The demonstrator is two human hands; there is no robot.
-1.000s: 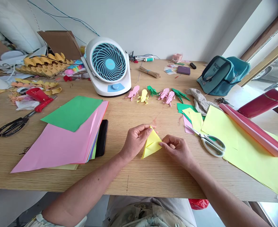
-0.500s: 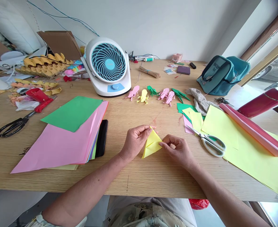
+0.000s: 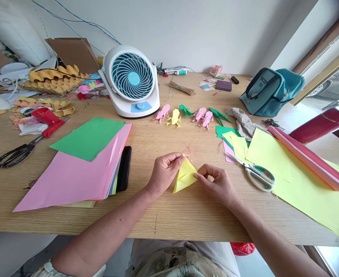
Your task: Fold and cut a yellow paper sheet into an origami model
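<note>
A folded piece of yellow paper, roughly triangular with crease lines, is held between my two hands near the front of the table. My left hand pinches its upper left corner between thumb and fingers. At the right corner, my right hand grips the paper with thumb and forefinger. Behind them stands a row of folded paper frogs: a yellow one, pink ones and green ones.
To the left lie stacked coloured sheets, a black phone and black-handled scissors. A white fan stands behind. On the right are white-handled scissors, yellow sheets, a red bottle and a teal bag.
</note>
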